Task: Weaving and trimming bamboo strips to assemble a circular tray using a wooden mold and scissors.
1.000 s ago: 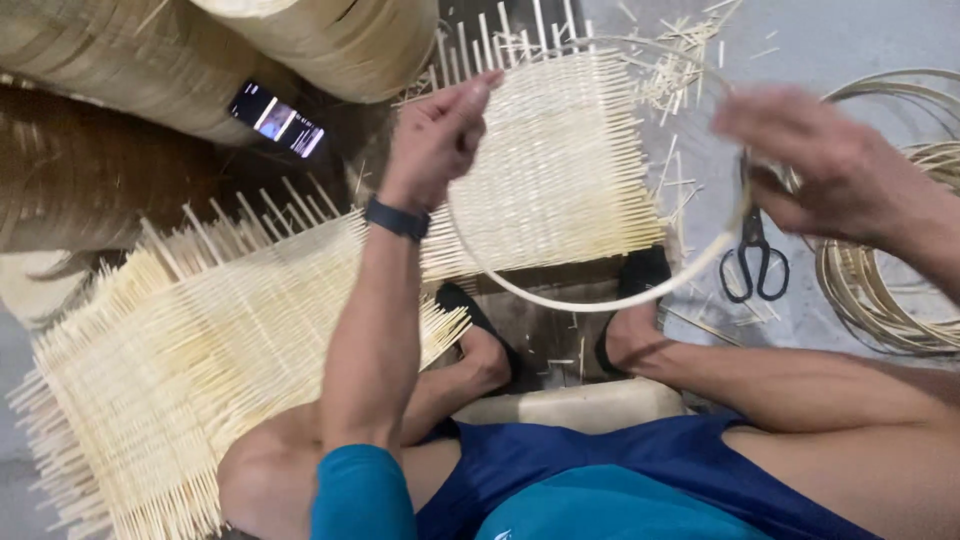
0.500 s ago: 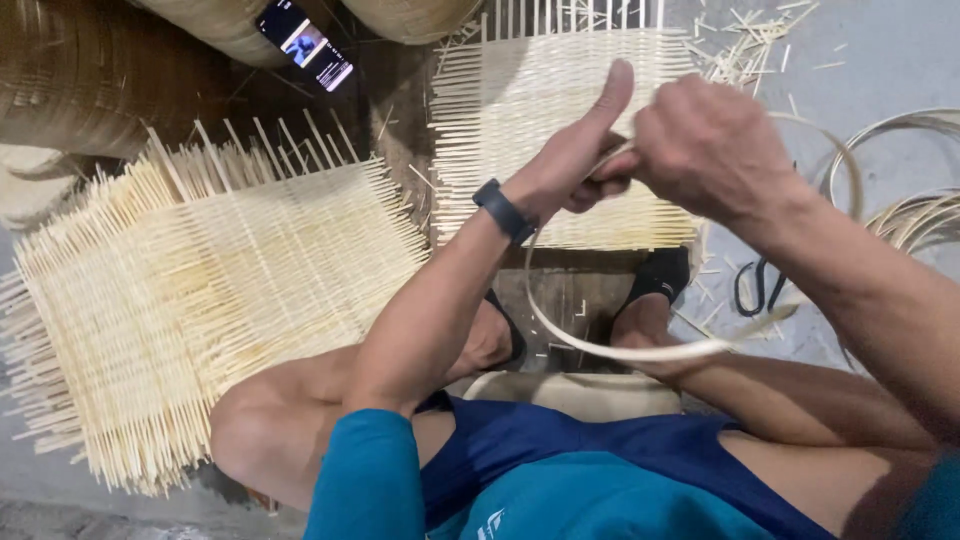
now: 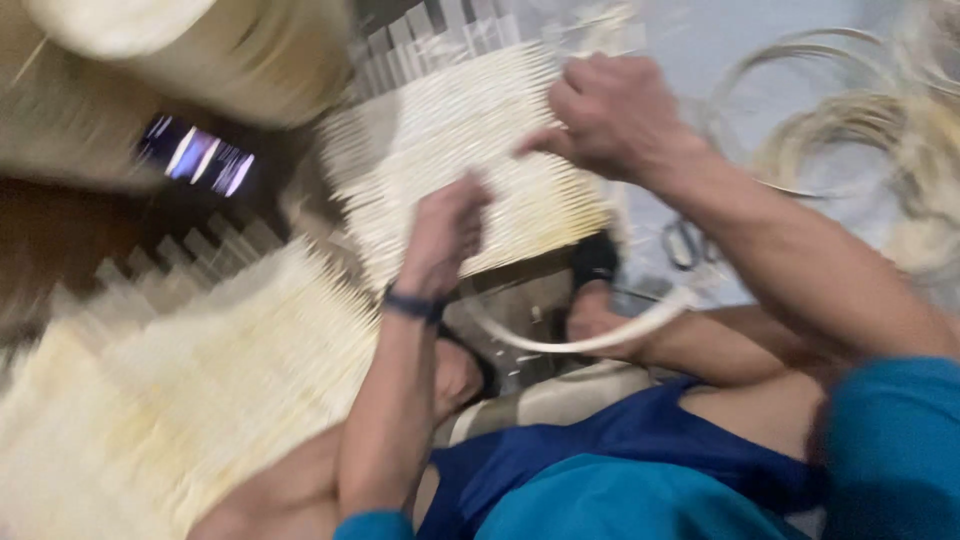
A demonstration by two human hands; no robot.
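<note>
The picture is blurred by motion. A pale cane hoop curves over my feet, and only its lower arc shows clearly. My left hand is closed at the hoop's left side, over the near edge of a woven cane mat. My right hand is fisted higher up over the same mat, seemingly gripping the hoop's top, though blur hides the strip there. I sit on the floor with a dark sandal under the hoop.
A second, larger woven mat lies at lower left. A lit phone rests among baskets at upper left. Scissors lie on the grey floor beside my right forearm. Coils of cane sit at the right.
My hands, which were together on the hoop half a second ago, have moved apart. The left dropped lower and to the left, the right stayed up. The view swung and blurred.
</note>
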